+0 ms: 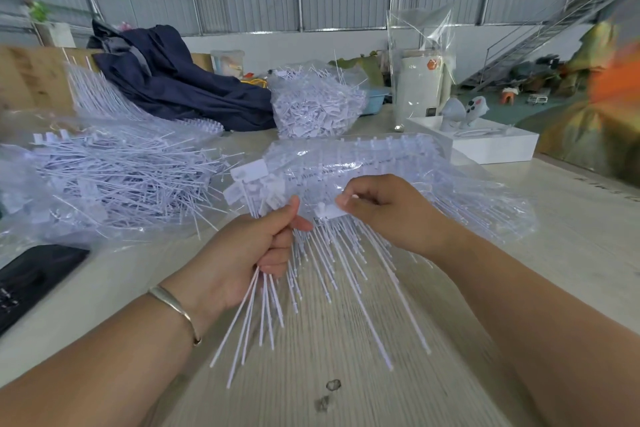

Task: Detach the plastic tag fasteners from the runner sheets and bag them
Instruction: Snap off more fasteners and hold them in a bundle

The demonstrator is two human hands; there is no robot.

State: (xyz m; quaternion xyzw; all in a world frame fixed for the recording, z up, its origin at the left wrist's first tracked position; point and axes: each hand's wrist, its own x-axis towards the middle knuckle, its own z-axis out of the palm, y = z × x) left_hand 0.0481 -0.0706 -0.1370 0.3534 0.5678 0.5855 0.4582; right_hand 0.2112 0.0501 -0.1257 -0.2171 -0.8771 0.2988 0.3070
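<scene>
My left hand (258,253) grips a bundle of detached white tag fasteners (259,315), their flat heads above the fist and their long tails fanning down toward me. My right hand (381,208) pinches the flat head of one fastener (329,211) on a runner sheet (349,253) whose tails spread over the table. Behind both hands lies a clear plastic bag (381,163) holding more runner sheets. A heap of loose fasteners on clear plastic (114,177) lies to the left.
A filled bag of fasteners (315,104) sits at the back centre beside a dark blue garment (173,80). An upright clear bag (420,55), a white box (485,142) and a black object (31,274) at the left edge surround the wooden table (346,374).
</scene>
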